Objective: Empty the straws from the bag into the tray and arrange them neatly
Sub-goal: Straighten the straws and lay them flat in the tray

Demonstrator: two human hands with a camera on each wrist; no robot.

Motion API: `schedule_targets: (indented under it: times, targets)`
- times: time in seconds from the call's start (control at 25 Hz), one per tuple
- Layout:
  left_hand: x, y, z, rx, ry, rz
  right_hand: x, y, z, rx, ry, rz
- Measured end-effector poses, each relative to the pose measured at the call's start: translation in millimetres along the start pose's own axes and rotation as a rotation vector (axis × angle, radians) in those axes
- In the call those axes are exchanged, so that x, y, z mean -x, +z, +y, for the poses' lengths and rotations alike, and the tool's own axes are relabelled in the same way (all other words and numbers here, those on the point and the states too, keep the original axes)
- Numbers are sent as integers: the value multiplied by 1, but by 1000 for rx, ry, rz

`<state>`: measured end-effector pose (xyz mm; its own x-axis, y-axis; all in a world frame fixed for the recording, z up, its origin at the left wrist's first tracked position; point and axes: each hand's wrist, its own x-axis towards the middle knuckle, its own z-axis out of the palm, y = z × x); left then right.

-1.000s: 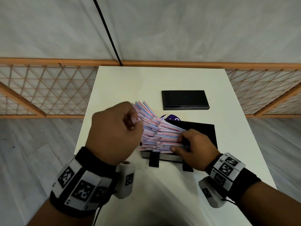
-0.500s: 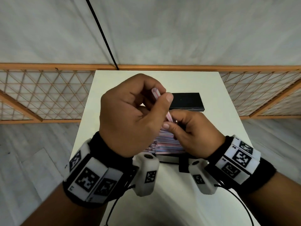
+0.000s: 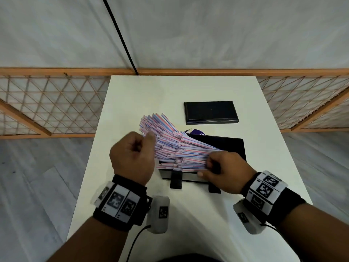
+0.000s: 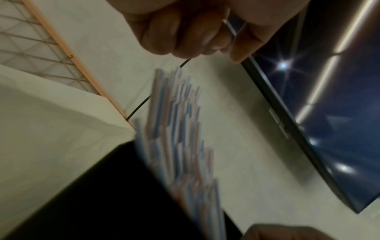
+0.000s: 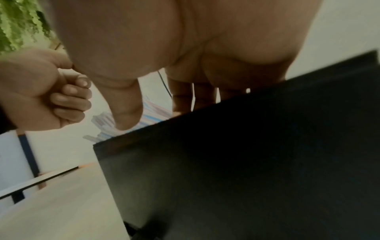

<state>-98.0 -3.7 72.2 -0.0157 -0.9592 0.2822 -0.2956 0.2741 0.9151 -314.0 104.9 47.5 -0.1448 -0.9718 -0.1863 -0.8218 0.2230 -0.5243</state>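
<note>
A thick pile of red, white and blue striped straws (image 3: 170, 148) lies across the black tray (image 3: 236, 146), its left ends fanning out past the tray's left side. My right hand (image 3: 205, 169) grips the right ends of the pile, fingers curled on top and thumb at the front. Held in a loose fist, my left hand (image 3: 145, 142) has its thumb by the fanned left ends and nothing visible in it. The left wrist view shows the curled fingers (image 4: 185, 37) above the blurred straws (image 4: 180, 138). A purple bit of the bag (image 3: 195, 131) peeks out behind the tray.
A flat black lid (image 3: 210, 112) lies on the white table (image 3: 151, 91) behind the tray. The tray stands on two black feet (image 3: 175, 183). A wooden lattice fence (image 3: 56, 103) runs along the table's far edge, and a black cable (image 3: 120, 35) hangs on the wall.
Half a second ago both hands were raised, pinching a single straw. Now both are back down at the pile, the left at its fanned ends, the right on its right ends.
</note>
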Motion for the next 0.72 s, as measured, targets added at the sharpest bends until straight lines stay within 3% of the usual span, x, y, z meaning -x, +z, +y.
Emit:
schedule_targets:
  times: [0.16,0.28,0.4,0.52,0.6,0.72]
  targets:
    - [17,2,-19,-205,-3,-80,-1,13,1,33,-87,-13]
    - [24,3,-30,-241,-171,-113,-1,16,2,77,-78,-11]
    - [29,12,-31,-97,-398,-75,-2,16,1,59,-95,-75]
    - [30,25,-37,215,-530,-51,-7,17,3,52,-38,-117]
    - [29,36,-40,353,-576,-98,-10,17,2,84,13,-183]
    - [27,50,-37,447,-565,-160,-15,16,-3,27,-51,-246]
